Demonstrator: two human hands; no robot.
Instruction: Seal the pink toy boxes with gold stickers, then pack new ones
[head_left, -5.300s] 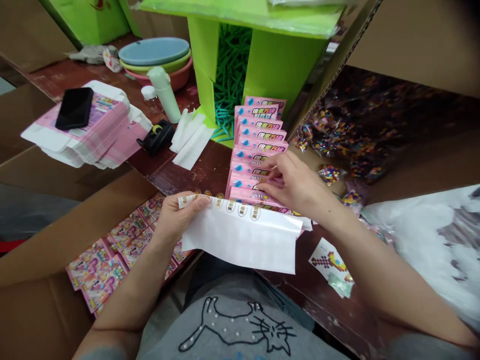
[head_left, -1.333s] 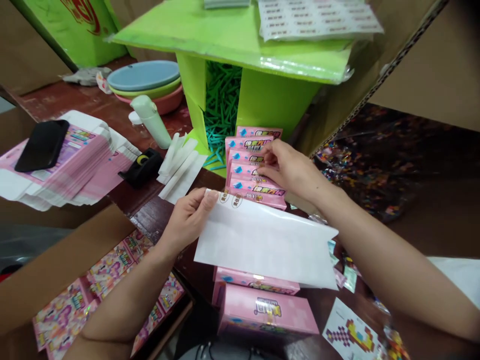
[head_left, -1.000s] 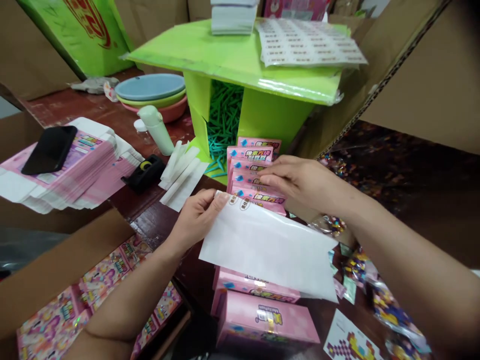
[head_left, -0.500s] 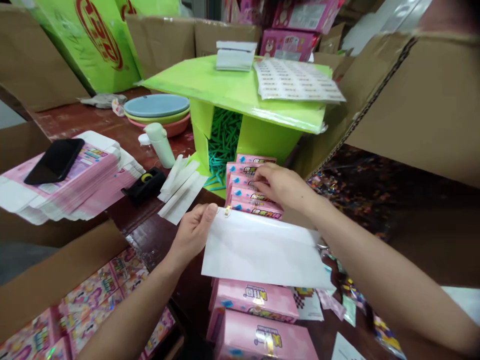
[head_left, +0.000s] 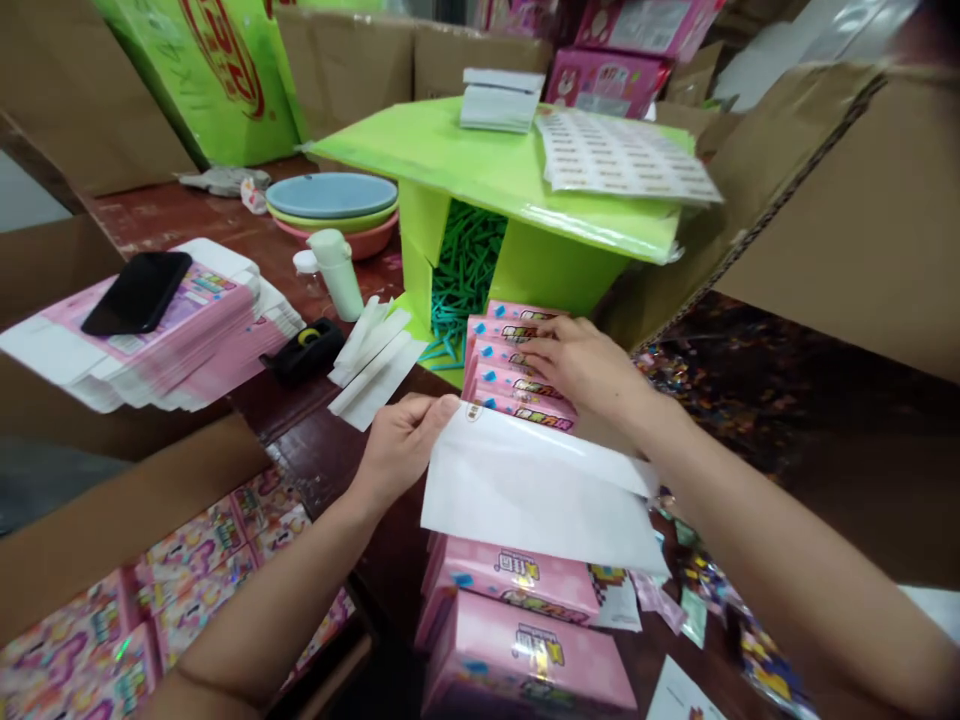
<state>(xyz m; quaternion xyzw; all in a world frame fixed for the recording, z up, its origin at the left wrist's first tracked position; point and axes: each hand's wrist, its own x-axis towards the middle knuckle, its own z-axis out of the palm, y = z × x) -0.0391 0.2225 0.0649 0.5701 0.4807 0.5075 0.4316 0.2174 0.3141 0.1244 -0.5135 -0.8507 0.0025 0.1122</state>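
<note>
The white sheet (head_left: pixel 536 490) is clamped by one corner in the left hand (head_left: pixel 399 445), over the worktop (head_left: pixel 300 445). Far pink boxes (head_left: pixel 496 380) appear touched by the right hand (head_left: pixel 591 370); whether its grip is closed cannot be told. Boxes could be toppled by a nudge, or the sticker (head_left: pixel 474 411) creased by hard pinching.

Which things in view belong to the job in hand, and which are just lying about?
Belong to the job, it seems:
white sticker sheet, held by the left hand
row of pink boxes, at the right hand

Probably just lying about:
phone
pale green flask
stacked basins
</note>
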